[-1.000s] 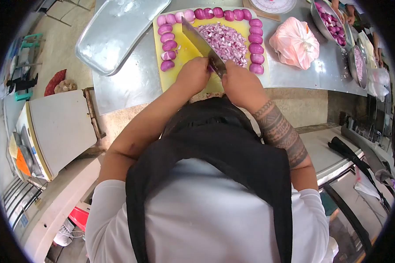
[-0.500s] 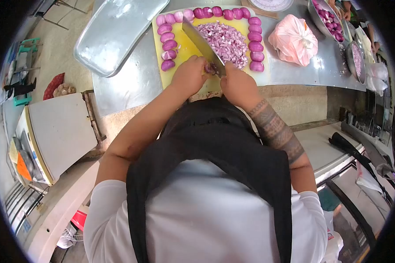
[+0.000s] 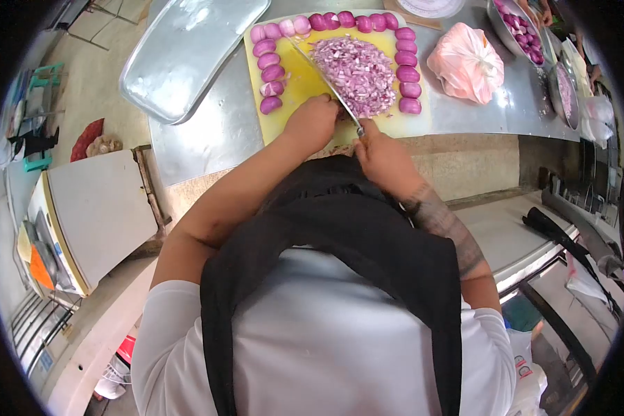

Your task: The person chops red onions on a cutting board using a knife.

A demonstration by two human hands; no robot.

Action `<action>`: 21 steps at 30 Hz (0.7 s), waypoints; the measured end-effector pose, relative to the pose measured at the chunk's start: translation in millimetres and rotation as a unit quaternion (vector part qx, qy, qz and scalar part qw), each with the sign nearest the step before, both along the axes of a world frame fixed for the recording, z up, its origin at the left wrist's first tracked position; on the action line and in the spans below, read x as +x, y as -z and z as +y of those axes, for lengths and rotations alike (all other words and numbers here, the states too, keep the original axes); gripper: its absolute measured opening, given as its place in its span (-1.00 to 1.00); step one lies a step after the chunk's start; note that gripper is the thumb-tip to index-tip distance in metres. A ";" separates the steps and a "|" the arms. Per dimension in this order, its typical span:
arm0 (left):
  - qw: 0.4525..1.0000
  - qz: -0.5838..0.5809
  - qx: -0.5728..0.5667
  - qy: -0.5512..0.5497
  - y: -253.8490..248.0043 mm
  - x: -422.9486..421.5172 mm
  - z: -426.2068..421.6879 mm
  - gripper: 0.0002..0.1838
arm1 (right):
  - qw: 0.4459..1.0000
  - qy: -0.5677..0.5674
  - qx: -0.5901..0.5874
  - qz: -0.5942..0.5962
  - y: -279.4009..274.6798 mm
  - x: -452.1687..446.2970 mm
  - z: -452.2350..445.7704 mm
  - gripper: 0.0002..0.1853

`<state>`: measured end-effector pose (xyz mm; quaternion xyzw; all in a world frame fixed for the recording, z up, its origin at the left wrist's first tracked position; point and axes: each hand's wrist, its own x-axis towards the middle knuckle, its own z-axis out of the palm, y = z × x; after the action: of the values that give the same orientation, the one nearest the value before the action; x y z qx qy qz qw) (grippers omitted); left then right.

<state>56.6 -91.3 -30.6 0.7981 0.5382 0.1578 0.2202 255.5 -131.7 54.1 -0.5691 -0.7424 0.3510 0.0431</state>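
My right hand (image 3: 387, 158) grips the handle of a large kitchen knife (image 3: 329, 84), whose blade points away from me to the upper left. My left hand (image 3: 313, 122) is closed beside the blade near the handle, its fingers curled round a piece of red onion that is mostly hidden. Beneath both lies a yellow cutting board (image 3: 295, 89). Just right of the blade is a heap of chopped red onion (image 3: 359, 75). Peeled onion halves (image 3: 272, 72) line the board's left, far and right edges.
Left of the board lies a clear, shallow tray (image 3: 187, 59). To the right are a knotted plastic bag (image 3: 466, 64), a metal bowl of onions (image 3: 518, 35) and a bowl of chopped onion (image 3: 565, 96). Another person's hand (image 3: 546, 12) shows at the far right.
The knife has turned from showing its broad side to nearly edge-on and shifted slightly right. My right hand has come a little nearer my body. The onion rows look unchanged.
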 end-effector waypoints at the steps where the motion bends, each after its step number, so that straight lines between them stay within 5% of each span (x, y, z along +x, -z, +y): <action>1: 1.000 -0.002 0.002 0.004 0.7 0.3 -0.2 -0.82 | 1.000 -0.005 0.012 0.000 1.5 1.0 -1.2 -0.60; 21: 1.000 -0.026 0.011 -0.001 0.7 -1.3 -1.1 -0.82 | 1.000 0.016 0.003 0.018 -0.1 -6.4 -7.4 -0.61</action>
<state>55.3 -92.4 -31.3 0.7958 0.5308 0.1849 0.2253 249.2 -139.0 54.2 -0.5743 -0.7335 0.3581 0.0633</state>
